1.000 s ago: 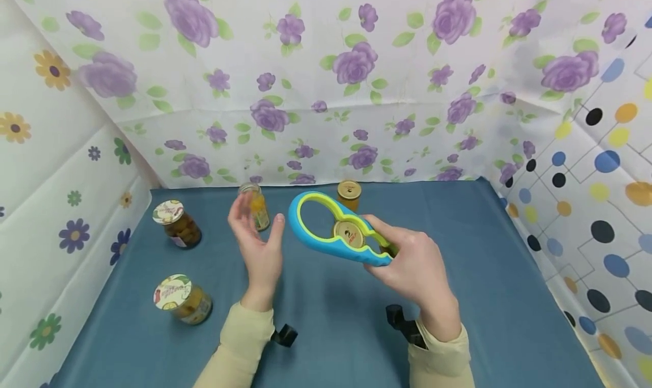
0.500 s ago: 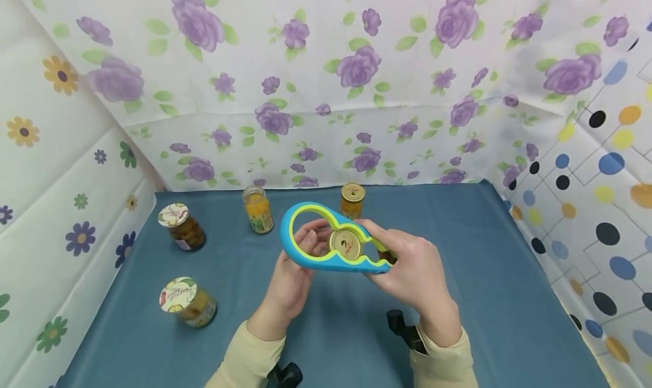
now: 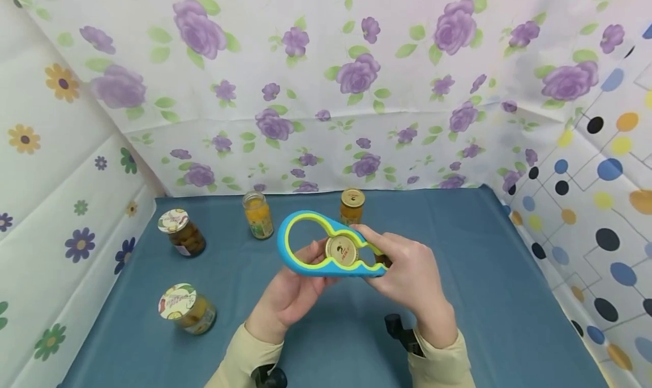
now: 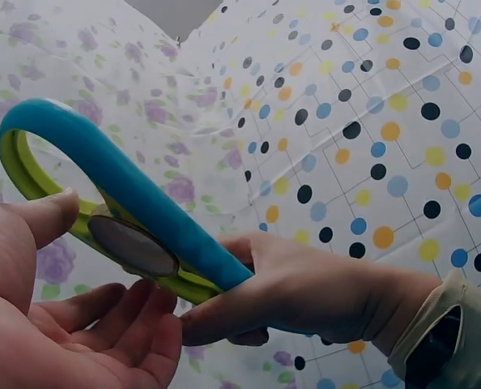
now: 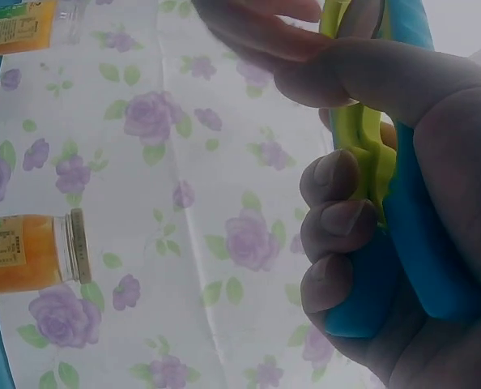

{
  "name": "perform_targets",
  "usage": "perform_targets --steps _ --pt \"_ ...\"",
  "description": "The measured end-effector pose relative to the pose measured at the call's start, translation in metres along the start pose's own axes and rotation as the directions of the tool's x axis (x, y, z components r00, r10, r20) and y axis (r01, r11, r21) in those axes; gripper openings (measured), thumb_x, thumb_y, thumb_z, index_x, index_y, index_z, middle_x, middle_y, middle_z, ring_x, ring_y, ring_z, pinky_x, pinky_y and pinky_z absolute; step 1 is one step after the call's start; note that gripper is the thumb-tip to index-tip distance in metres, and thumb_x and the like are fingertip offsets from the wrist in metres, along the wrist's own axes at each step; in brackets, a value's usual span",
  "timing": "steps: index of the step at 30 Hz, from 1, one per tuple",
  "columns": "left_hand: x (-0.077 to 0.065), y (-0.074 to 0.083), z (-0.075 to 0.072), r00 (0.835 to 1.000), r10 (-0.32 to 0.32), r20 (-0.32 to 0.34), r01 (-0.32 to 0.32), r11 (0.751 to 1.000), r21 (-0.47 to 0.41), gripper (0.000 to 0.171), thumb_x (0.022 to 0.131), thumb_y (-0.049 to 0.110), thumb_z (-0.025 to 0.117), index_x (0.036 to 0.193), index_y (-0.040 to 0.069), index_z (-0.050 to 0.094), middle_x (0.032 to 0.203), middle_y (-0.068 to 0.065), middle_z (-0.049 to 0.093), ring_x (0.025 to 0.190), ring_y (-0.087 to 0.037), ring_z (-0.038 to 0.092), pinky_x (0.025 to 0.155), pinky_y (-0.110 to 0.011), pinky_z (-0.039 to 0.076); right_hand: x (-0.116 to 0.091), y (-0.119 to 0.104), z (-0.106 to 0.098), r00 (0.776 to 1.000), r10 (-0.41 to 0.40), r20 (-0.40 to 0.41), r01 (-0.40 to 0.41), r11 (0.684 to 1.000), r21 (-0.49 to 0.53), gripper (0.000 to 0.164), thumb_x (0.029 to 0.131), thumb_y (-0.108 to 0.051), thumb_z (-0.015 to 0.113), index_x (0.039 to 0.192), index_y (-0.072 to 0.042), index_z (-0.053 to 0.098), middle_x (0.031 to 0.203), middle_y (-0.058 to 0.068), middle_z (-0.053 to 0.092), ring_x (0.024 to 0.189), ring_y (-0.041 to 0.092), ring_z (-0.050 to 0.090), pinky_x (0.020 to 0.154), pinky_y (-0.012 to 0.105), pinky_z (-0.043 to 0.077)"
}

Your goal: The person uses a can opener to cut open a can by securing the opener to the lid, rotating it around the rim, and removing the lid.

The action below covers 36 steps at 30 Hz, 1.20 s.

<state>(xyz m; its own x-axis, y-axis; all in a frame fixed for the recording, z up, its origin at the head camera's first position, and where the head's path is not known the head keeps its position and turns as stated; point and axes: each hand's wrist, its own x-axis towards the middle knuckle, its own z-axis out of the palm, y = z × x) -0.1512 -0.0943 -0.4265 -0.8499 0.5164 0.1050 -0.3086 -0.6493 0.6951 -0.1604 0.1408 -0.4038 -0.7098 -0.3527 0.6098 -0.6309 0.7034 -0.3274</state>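
My right hand (image 3: 410, 269) grips the narrow end of a blue and lime jar opener (image 3: 300, 263), fingers curled round its handles in the right wrist view. A gold jar lid (image 3: 342, 250) sits in one of the opener's middle notches; its grey underside shows in the left wrist view. My left hand (image 3: 290, 297) reaches behind and below the opener. Seen from the left wrist, its thumb (image 4: 50, 217) is at the opener's rim and its loosely bent fingers (image 4: 135, 324) lie just under the lid. Whether they touch the lid I cannot tell.
At the back stand a lidless jar with orange contents (image 3: 258, 215) and a gold-lidded jar (image 3: 352, 205). On the left are a dark-filled jar (image 3: 182, 232) and a pickle jar (image 3: 187, 309), both with patterned lids. Patterned cloth walls (image 3: 326, 82) border the blue table (image 3: 489, 297).
My left hand has moved right from in front of the lidless jar to behind the opener, by the lid. My right hand keeps its grip, with the opener turned a little flatter.
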Motion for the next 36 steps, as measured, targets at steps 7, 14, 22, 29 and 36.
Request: perform_targets --steps 7,14,22,29,36 --pt "0.0022 -0.0025 0.0008 0.990 -0.100 0.097 0.107 0.992 -0.072 0.052 0.103 0.047 0.072 0.143 0.015 0.065 0.137 -0.004 0.069 0.125 -0.019 0.064 0.108 -0.038 0.050 0.0006 0.0019 0.0015 0.999 -0.046 0.007 0.046 0.999 -0.016 0.062 0.081 -0.024 0.095 0.139 -0.029 0.074 0.066 -0.013 0.044 0.054 0.002 0.034 0.048 0.026 0.034" --pt "0.0048 -0.0043 -0.0010 0.978 -0.134 0.161 0.162 0.971 -0.177 0.058 0.101 0.046 0.075 0.147 0.013 0.059 0.136 -0.008 0.070 0.127 -0.022 0.065 0.108 -0.039 0.051 0.0014 0.0036 0.0031 0.998 -0.063 0.008 0.063 0.998 -0.016 0.058 0.084 -0.025 0.092 0.140 -0.029 0.074 0.065 -0.012 0.041 0.053 0.002 0.031 0.048 0.025 0.031" --pt "0.0045 -0.0074 -0.0033 0.978 -0.133 0.163 0.159 0.974 -0.160 0.057 0.100 0.048 0.075 0.143 0.013 0.061 0.132 -0.006 0.070 0.123 -0.021 0.066 0.106 -0.037 0.052 -0.0004 0.0030 0.0031 0.998 -0.068 0.018 0.068 0.998 -0.013 0.059 0.082 -0.023 0.092 0.139 -0.029 0.074 0.066 -0.013 0.041 0.053 0.001 0.031 0.048 0.025 0.030" --pt "0.0036 -0.0020 -0.0038 0.985 -0.126 0.114 0.130 0.991 -0.028 0.057 0.098 0.054 0.076 0.137 0.014 0.066 0.126 -0.003 0.071 0.116 -0.017 0.066 0.102 -0.033 0.051 0.0011 0.0007 0.0038 0.997 -0.069 0.024 0.069 0.998 0.005 0.063 0.080 -0.023 0.093 0.139 -0.030 0.074 0.067 -0.013 0.043 0.055 0.002 0.035 0.048 0.027 0.032" --pt "0.0026 0.0009 -0.0057 0.992 -0.108 0.068 0.107 0.994 0.016 0.052 0.100 0.051 0.075 0.135 0.013 0.068 0.123 -0.003 0.072 0.116 -0.016 0.068 0.106 -0.035 0.052 0.0011 0.0001 0.0065 0.998 -0.048 0.050 0.049 0.999 -0.005 0.066 0.077 -0.019 0.093 0.140 -0.028 0.073 0.069 -0.012 0.045 0.056 0.003 0.036 0.051 0.027 0.035"
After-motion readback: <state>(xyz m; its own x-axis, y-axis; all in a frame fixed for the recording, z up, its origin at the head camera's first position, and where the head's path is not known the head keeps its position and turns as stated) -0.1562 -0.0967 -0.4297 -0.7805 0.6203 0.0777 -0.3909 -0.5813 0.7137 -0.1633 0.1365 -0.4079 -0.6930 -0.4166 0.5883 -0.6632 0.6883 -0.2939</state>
